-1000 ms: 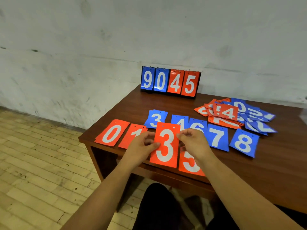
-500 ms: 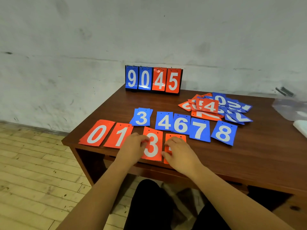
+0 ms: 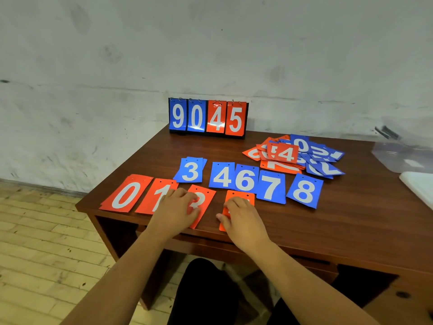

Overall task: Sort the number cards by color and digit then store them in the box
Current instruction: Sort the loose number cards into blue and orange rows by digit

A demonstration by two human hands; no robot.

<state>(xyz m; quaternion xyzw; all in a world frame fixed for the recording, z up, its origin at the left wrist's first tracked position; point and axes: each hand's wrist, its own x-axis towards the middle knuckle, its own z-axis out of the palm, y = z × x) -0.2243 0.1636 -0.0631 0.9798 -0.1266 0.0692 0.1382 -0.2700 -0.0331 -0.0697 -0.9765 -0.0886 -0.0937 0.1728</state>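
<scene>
The red 3 (image 3: 207, 199) lies flat at the table's near edge, third in a red row after the 0 (image 3: 126, 194) and the 1 (image 3: 155, 198). The left hand (image 3: 175, 208) rests on its left half, fingers loosely bent and pressing down, curled round nothing. Just to the right, a gap apart, lies another red card (image 3: 241, 195). The right hand (image 3: 242, 218) covers most of it, so we cannot read its digit. That hand too lies spread on top, thumb at the card's left edge, not gripping.

Behind this row we see a blue row: 3 (image 3: 191, 171), 4 (image 3: 222, 175), 6 (image 3: 246, 180), 7 (image 3: 270, 187), 8 (image 3: 304, 191), with 4, 6 and 7 overlapping at the edges. Farther back on the right sits a loose pile (image 3: 295, 156) of mixed red and blue cards, and at the far edge a flip stand (image 3: 208, 118) shows 9 0 4 5.

The table (image 3: 328, 233) is dark brown wood. A clear box (image 3: 403, 158) stands at its right edge, a white flat thing (image 3: 419, 191) beside it. Around it are a scuffed white wall (image 3: 210, 43) and a pale plank floor (image 3: 46, 231).

Both forearms reach in from below, converging — wrists low, palms down.
</scene>
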